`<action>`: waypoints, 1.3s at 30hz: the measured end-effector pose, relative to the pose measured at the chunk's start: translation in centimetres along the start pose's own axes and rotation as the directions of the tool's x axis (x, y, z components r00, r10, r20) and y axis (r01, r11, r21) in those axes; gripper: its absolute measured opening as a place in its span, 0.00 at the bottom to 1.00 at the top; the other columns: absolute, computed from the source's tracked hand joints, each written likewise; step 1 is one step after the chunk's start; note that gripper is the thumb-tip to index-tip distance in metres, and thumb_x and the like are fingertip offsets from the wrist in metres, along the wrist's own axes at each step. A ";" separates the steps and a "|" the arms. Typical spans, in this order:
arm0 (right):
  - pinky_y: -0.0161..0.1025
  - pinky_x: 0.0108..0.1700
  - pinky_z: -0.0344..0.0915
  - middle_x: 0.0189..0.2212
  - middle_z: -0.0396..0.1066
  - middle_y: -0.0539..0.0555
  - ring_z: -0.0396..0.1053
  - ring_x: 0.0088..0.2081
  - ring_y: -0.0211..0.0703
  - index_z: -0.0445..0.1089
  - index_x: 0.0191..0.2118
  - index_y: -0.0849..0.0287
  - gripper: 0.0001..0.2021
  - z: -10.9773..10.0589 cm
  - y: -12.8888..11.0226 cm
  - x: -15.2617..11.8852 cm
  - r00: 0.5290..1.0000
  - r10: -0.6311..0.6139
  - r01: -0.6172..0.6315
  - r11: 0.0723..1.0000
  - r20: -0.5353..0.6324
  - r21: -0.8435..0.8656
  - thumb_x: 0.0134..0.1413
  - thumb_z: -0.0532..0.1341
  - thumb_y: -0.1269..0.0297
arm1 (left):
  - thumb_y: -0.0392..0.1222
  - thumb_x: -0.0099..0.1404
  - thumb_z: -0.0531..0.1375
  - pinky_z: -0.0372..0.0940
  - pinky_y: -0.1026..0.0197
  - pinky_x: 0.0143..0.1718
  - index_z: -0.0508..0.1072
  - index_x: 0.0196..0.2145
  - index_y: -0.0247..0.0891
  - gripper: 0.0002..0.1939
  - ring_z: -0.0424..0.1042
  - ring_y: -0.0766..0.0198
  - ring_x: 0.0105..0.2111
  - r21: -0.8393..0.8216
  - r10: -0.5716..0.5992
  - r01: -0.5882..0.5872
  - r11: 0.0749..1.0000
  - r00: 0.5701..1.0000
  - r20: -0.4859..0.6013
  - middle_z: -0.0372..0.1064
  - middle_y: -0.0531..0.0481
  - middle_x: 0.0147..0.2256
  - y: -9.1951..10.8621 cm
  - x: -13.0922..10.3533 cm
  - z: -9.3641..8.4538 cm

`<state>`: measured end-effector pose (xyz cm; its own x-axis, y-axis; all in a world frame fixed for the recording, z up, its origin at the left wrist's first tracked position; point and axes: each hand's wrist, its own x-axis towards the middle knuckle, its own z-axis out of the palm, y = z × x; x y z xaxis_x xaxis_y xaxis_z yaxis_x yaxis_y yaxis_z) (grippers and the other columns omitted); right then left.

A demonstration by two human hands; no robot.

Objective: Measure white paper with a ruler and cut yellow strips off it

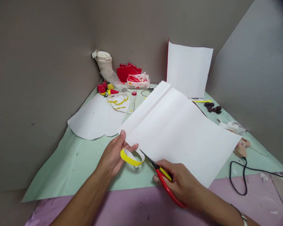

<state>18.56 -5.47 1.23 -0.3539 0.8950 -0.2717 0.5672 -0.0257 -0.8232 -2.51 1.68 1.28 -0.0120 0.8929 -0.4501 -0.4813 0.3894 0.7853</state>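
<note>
My left hand (114,153) pinches the left corner of a large white sheet (179,128) between thumb and fingers. A narrow ribbed yellow paper strip (131,159), white on its inner side, curls in a loop beside those fingers. Whether the strip is still joined to the sheet, I cannot tell. Gripped in my right hand (179,182) are scissors (166,182) with red and yellow handles. Their dark blades look closed together, with the tip close to the strip and the sheet's near edge. The sheet slants across the table and hides part of it.
Behind are a white bucket (104,61), a tissue pack (138,81), red paper (127,72) and an upright white sheet (188,72). A cut white piece (97,119) and yellow strips (119,102) lie left. Dark beads (213,108) and a corded glue gun (241,148) are right.
</note>
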 end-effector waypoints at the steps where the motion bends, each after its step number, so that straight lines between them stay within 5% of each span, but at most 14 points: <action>1: 0.32 0.27 0.52 0.22 0.59 0.43 0.53 0.24 0.35 0.67 0.35 0.56 0.07 0.0 0.0 0.0 1.000 0.001 -0.001 1.000 0.003 0.001 0.60 0.60 0.59 | 0.47 0.67 0.62 0.75 0.55 0.46 0.78 0.42 0.33 0.14 0.78 0.59 0.40 0.005 0.000 0.000 1.000 1.000 -0.002 0.79 0.41 0.39 0.0 0.0 0.0; 10: 0.32 0.27 0.52 0.22 0.57 0.43 0.53 0.24 0.35 0.66 0.33 0.56 0.06 0.0 -0.4 -0.1 1.000 -0.009 0.009 0.999 0.007 0.043 0.61 0.59 0.61 | 0.45 0.68 0.62 0.77 0.61 0.39 0.77 0.41 0.34 0.12 0.80 0.58 0.39 0.012 -0.038 0.039 0.999 0.998 -0.044 0.79 0.43 0.33 0.5 -0.4 0.6; 26: 0.33 0.27 0.52 0.22 0.60 0.43 0.55 0.24 0.35 0.69 0.40 0.57 0.08 0.1 0.0 -0.1 1.000 0.006 -0.006 1.000 -0.030 0.009 0.59 0.61 0.59 | 0.46 0.69 0.60 0.77 0.58 0.42 0.78 0.44 0.34 0.13 0.78 0.60 0.41 0.006 0.002 -0.002 1.000 1.000 0.023 0.79 0.41 0.43 0.2 -0.3 0.4; 39: 0.33 0.27 0.52 0.23 0.59 0.43 0.53 0.25 0.35 0.65 0.33 0.57 0.08 0.2 -0.1 -0.1 0.999 -0.053 0.053 0.998 -0.004 0.022 0.61 0.59 0.60 | 0.47 0.67 0.63 0.75 0.56 0.45 0.78 0.45 0.33 0.15 0.79 0.58 0.41 0.000 -0.003 0.003 1.000 1.000 0.012 0.79 0.40 0.40 0.0 -0.2 0.1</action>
<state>18.40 -5.60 1.25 -0.3805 0.8969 -0.2254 0.5308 0.0122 -0.8474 -2.42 1.57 1.43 -0.0004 0.8944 -0.4472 -0.4812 0.3918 0.7842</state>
